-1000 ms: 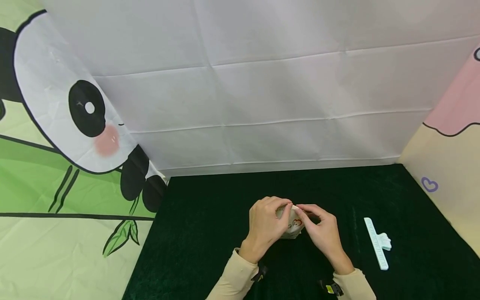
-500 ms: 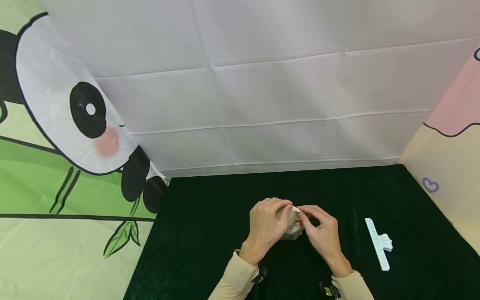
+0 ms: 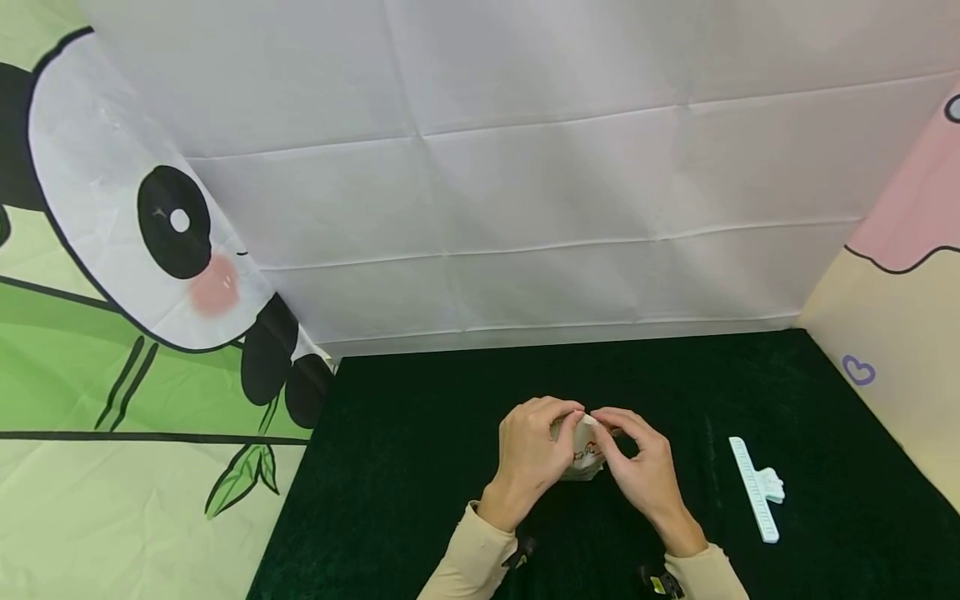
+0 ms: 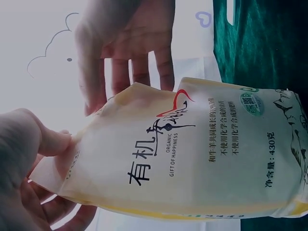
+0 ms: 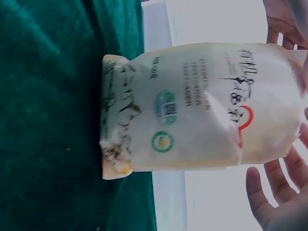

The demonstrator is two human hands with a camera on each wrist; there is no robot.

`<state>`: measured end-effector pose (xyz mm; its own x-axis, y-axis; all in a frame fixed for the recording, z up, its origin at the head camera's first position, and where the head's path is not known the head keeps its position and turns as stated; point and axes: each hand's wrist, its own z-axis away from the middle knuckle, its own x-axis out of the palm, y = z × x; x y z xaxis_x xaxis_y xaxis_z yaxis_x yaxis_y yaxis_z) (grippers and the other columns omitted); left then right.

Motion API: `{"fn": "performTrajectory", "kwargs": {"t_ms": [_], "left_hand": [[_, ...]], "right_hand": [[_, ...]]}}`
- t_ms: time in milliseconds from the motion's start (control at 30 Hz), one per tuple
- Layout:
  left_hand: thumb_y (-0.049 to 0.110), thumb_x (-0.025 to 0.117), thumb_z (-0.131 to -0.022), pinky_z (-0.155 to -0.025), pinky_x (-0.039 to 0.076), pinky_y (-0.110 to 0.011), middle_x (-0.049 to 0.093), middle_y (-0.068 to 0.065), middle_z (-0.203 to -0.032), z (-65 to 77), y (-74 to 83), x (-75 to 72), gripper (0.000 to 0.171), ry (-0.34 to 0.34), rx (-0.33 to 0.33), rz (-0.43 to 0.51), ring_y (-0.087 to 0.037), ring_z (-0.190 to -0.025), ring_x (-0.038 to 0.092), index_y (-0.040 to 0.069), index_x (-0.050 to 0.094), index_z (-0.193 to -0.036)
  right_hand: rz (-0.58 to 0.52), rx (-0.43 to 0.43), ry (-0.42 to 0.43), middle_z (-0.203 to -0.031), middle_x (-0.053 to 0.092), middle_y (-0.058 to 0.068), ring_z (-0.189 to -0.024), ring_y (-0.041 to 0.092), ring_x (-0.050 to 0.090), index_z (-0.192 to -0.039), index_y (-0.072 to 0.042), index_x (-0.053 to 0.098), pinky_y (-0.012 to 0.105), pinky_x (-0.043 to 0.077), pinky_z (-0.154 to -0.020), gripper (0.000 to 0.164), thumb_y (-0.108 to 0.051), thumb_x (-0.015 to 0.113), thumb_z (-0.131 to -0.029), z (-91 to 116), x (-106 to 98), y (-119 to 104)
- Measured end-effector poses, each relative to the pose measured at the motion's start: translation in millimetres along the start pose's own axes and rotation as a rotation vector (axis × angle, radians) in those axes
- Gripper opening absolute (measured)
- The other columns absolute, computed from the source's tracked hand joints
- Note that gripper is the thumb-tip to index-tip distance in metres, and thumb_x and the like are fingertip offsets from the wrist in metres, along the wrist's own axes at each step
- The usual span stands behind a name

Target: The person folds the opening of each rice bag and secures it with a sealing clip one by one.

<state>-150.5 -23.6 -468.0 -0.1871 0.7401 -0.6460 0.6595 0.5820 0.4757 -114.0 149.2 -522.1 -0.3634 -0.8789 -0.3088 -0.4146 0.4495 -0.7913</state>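
A cream-coloured food pouch (image 3: 583, 454) stands upright on the dark green cloth, between both hands. Its front, seen large in the left wrist view, carries a red heart-like mark and the words "ORGANIC GIFT OF HAPPINESS" on the pouch (image 4: 192, 159). My left hand (image 3: 531, 450) pinches one top corner between thumb and fingers. At the opposite top corner, my right hand (image 3: 641, 471) pinches the edge, thumb in front and fingers behind. In the right wrist view the pouch bottom (image 5: 115, 120) is folded flat towards the cloth.
A pale blue bag clip (image 3: 756, 490) lies to the right of the right hand. Dark green cloth (image 3: 420, 467) covers the table. A white sheet (image 3: 525, 192) hangs behind, with printed panels on the left and right sides.
The right fingertips have shifted slightly along the pouch's top edge, and less of its white top shows between the hands than half a second ago. The left hand stays nearly still.
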Motion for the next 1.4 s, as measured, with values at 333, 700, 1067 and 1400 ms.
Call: {"fn": "performTrajectory", "kwargs": {"t_ms": [333,700,1067,1400], "left_hand": [[0.016,0.073,-0.101,-0.073,0.059,-0.025,0.081,-0.001,-0.097,-0.1,0.1,-1.8,0.011,-0.011,0.01,0.014,-0.014,-0.082,0.075,0.012,0.082,-0.104],[0.015,0.072,-0.101,-0.07,0.057,-0.023,0.081,0.0,-0.097,-0.6,-0.7,-3.2,0.01,-0.014,0.004,0.012,-0.014,-0.08,0.074,0.014,0.082,-0.103],[0.016,0.074,-0.1,-0.07,0.057,-0.024,0.081,0.0,-0.096,0.0,-0.7,-3.8,0.009,-0.009,0.007,0.003,-0.014,-0.079,0.074,0.014,0.082,-0.101],[0.02,0.073,-0.1,-0.069,0.055,-0.021,0.081,0.001,-0.097,-0.2,-0.4,-2.4,0.01,-0.015,0.015,-0.008,-0.013,-0.079,0.073,0.015,0.082,-0.101]], "right_hand": [[-0.039,0.047,-0.095,-0.12,0.076,0.003,-0.107,0.001,0.065,-0.114,-0.013,0.079,0.012,0.053,-0.09,0.016,-0.007,0.067,-0.104,-10,-2,-11],[0.001,0.037,-0.078,-0.105,0.074,-0.001,-0.093,0.005,0.065,-0.105,-0.011,0.077,0.018,0.054,-0.083,0.01,-0.005,0.073,-0.099,-13,0,-15],[-0.021,0.013,-0.048,-0.104,0.074,0.0,-0.091,0.004,0.065,-0.105,-0.01,0.078,0.021,0.056,-0.084,0.013,-0.001,0.076,-0.096,-12,3,-15],[-0.039,0.027,-0.026,-0.101,0.075,0.0,-0.091,0.003,0.065,-0.102,-0.011,0.078,0.02,0.055,-0.085,0.013,0.0,0.075,-0.096,-13,4,-18]]}}
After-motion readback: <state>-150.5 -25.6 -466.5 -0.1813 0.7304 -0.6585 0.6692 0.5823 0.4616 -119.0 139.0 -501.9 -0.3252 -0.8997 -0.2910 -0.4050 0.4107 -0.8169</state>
